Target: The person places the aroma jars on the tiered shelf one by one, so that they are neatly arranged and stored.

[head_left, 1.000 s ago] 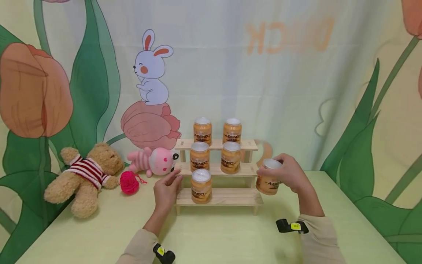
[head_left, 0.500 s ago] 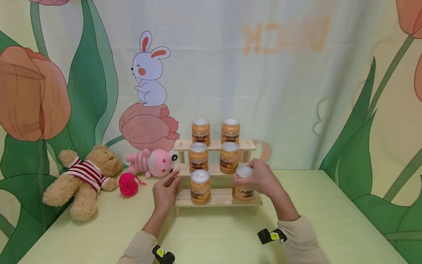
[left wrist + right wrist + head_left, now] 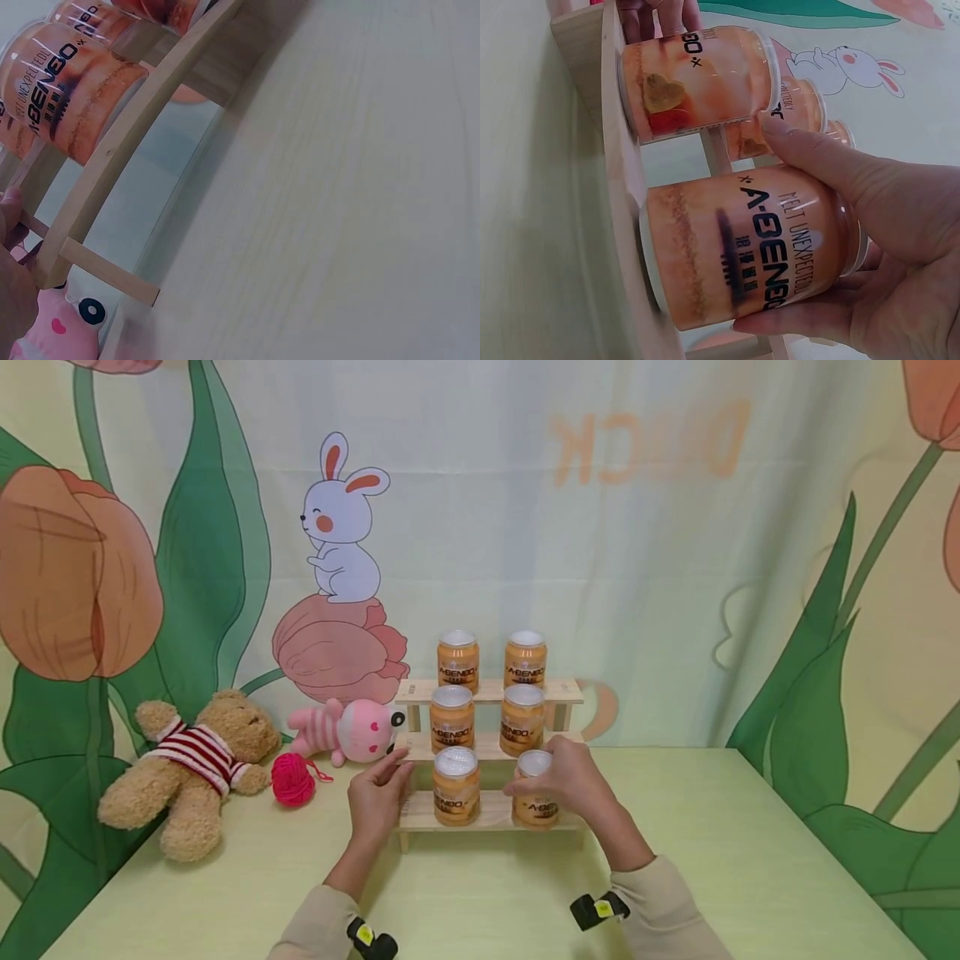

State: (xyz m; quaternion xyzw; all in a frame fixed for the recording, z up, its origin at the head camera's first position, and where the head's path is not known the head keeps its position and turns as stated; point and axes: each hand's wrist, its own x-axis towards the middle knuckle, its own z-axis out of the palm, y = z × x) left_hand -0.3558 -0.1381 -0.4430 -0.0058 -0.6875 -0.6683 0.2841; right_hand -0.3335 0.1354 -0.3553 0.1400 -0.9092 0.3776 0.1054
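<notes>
A three-step pale wooden display rack (image 3: pixel 491 810) stands near the far edge of the light green worktop (image 3: pixel 480 893), and everything else sits in relation to it. The right hand (image 3: pixel 570 781) curls its thumb and fingers round an orange, clear-walled cup with a white lid and black lettering (image 3: pixel 536 800), which stands upright on the right half of the rack's lowest step; in the right wrist view the cup's base meets the wood of that step while the fingers (image 3: pixel 840 180) wrap its side. Just to the left of it on the same step stands a second orange lidded cup (image 3: pixel 456 785), apart from the first. The middle step carries two more orange cups (image 3: pixel 452 718), and the top step another two (image 3: pixel 458 661), all upright. The left hand (image 3: pixel 378 793) rests against the left end of the rack at the level of the middle step, its fingers relaxed and nearly straight, holding nothing. Left of the rack on the worktop lie a pink plush toy with a striped body (image 3: pixel 348 731), a small ball of magenta yarn (image 3: pixel 293 779) and, farther out, a tan teddy bear in a red and white striped jumper (image 3: pixel 187 760). Behind the rack hangs a printed backdrop with a white rabbit and tulips (image 3: pixel 341 527).
</notes>
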